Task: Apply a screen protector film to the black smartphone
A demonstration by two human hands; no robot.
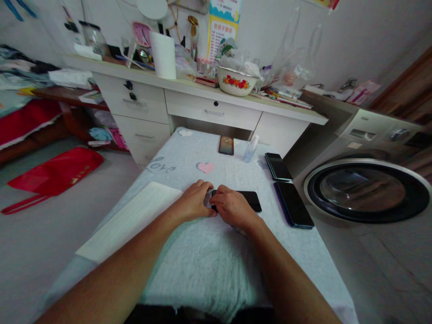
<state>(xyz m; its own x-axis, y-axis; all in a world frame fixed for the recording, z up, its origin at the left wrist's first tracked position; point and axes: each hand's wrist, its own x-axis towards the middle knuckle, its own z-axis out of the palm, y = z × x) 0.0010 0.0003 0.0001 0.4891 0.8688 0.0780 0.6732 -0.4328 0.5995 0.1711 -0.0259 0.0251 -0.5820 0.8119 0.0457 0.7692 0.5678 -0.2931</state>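
Observation:
A black smartphone [252, 201] lies face up and crosswise on the cloth-covered table [202, 256]. Over its left part bends my right hand [234, 208], fingers curled and pressed together on the phone. My left hand [194, 201] is closed at the phone's left end, thumb near me and fingers on the far side. Between the two hands shows a small pale translucent piece [208, 198], within the left hand's grip; its kind cannot be made out. The fingers partly hide the phone's left end.
A long whitish sheet [131, 220] lies at left. Two dark phones, one farther [278, 166] and one nearer [294, 204], line the right edge. Behind are a brown-edged phone [226, 145] and a clear spray bottle [250, 149]. A washing machine [367, 135] stands right; a desk [202, 101] backs the table.

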